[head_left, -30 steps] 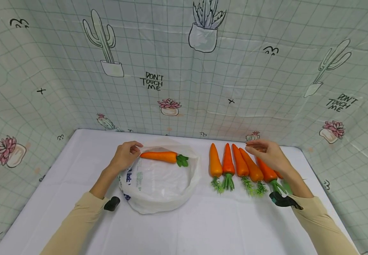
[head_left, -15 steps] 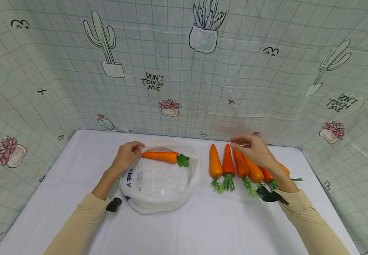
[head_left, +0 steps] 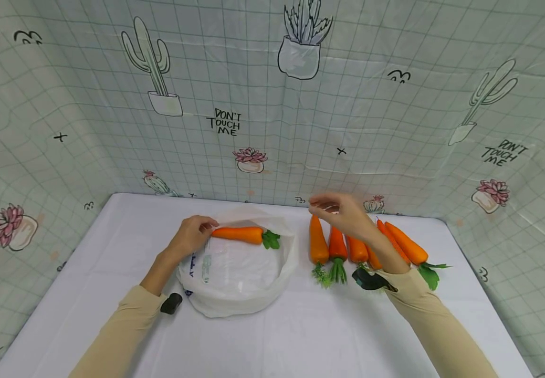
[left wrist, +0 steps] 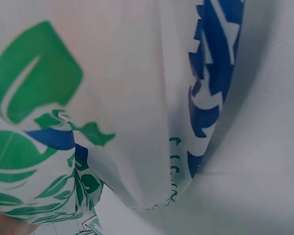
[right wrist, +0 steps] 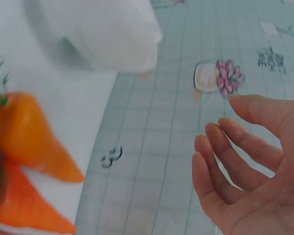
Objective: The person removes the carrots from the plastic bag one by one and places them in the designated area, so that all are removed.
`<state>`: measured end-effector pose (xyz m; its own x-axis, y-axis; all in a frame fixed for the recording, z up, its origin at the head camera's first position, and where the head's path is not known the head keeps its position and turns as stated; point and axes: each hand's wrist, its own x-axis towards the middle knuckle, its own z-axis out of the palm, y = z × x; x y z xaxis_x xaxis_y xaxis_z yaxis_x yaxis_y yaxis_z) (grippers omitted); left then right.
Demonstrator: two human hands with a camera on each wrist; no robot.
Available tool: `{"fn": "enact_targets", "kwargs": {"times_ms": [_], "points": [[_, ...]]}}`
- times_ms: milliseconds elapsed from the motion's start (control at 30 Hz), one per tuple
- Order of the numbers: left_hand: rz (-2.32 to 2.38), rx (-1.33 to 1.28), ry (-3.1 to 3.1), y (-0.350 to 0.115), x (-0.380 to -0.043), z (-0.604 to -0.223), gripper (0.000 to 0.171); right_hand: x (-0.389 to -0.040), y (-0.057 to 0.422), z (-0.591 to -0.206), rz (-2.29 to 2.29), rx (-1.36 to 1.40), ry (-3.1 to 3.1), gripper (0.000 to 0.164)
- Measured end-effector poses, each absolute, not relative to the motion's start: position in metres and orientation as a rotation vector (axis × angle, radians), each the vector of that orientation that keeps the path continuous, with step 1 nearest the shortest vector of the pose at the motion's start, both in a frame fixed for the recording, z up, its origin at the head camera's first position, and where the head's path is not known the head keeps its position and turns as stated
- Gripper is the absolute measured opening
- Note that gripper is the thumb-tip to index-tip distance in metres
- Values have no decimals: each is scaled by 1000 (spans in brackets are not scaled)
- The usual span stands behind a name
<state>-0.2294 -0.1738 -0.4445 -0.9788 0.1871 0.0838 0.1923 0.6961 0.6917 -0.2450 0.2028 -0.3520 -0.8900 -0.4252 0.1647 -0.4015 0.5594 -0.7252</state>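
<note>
My left hand [head_left: 192, 236] grips the left rim of a white plastic bag [head_left: 241, 304], whose mouth stands wide on the table. One carrot [head_left: 238, 234] with green leaves lies inside, its tip by my left fingers. In the left wrist view the bag's side [left wrist: 127, 98] with green and blue print fills much of the picture, and a bit of a finger shows at the lower left. My right hand [head_left: 341, 214] hovers above the tips of the leftmost carrots, holding nothing. Its fingers [right wrist: 245, 147] are relaxed and spread from the thumb in the right wrist view.
Right of the bag lies a row of several carrots, from a leftmost carrot [head_left: 318, 241] to a rightmost carrot [head_left: 407, 242]; my right arm covers part of it. A patterned cloth [head_left: 272, 115] rises behind the white table [head_left: 291, 341].
My right hand has moved left above the row of carrots, from its right part toward the bag. My left hand and the carrot in the bag have shifted slightly right.
</note>
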Motion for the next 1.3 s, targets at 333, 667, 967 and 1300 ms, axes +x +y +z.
{"fn": "enact_targets", "kwargs": {"times_ms": [333,667,967,1300], "points": [[-1173,-353,-2905,-173,-230,-448,21,-250,161,-349,-1258,-849,2702,30],[-1176,-375,-2905,-172,-230,-449,19,-258,124,-358,-1168,-948,2658,33],[-1200,-355,-2898,-172,-230,-450,20,-263,102,-370,-1112,-991,2621,33],[-1204,-259,-2895,-172,-231,-448,16,-261,79,-391,-969,-1008,2624,30]]}}
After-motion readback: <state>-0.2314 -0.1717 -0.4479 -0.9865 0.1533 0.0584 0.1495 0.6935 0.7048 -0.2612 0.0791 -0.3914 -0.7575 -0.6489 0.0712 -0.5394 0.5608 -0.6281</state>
